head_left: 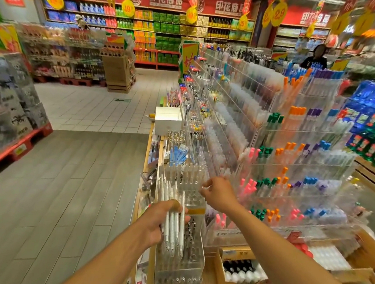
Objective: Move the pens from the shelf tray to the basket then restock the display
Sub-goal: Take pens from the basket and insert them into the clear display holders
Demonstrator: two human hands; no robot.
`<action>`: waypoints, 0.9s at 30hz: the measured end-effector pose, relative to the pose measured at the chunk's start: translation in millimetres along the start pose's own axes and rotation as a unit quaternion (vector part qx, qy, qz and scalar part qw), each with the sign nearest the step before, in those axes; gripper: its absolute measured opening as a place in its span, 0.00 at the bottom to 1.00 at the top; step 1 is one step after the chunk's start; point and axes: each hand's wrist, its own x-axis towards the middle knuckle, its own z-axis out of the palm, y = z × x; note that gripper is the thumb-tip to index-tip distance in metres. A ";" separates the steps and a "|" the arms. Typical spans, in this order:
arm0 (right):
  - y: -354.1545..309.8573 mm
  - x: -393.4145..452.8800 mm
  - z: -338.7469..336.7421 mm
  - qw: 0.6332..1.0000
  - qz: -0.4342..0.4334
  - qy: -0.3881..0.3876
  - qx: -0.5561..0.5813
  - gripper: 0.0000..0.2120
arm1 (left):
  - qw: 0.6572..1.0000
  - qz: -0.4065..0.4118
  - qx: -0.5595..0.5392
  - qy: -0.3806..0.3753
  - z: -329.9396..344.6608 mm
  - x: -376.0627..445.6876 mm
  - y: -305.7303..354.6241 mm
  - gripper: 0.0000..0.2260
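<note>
The left hand (157, 222) is gripping a bundle of slim white pens (172, 219) — running near-vertical, tips down — while the right hand (218, 192), empty, fingers loosely curled, is hovering apart.

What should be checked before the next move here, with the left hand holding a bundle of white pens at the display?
1. Left hand grips the white pens firmly: ok, fingers are wrapped round the bundle.
2. Pens in the bundle lie parallel: ok, though one sits a little apart on the right.
3. Right hand is free to take more pens: ok, it seems to hold nothing, fingers loosely curled over the clear pen trays.
4. Basket within reach: cannot tell, no basket is in view.
5. Source tray emptied: cannot tell, the image is blurred there.
</note>
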 end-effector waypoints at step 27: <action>-24.9 2.0 -63.1 0.976 -0.142 0.082 0.146 0.05 | 0.999 0.023 -0.032 0.002 -6.0 2.8 -9.2 0.04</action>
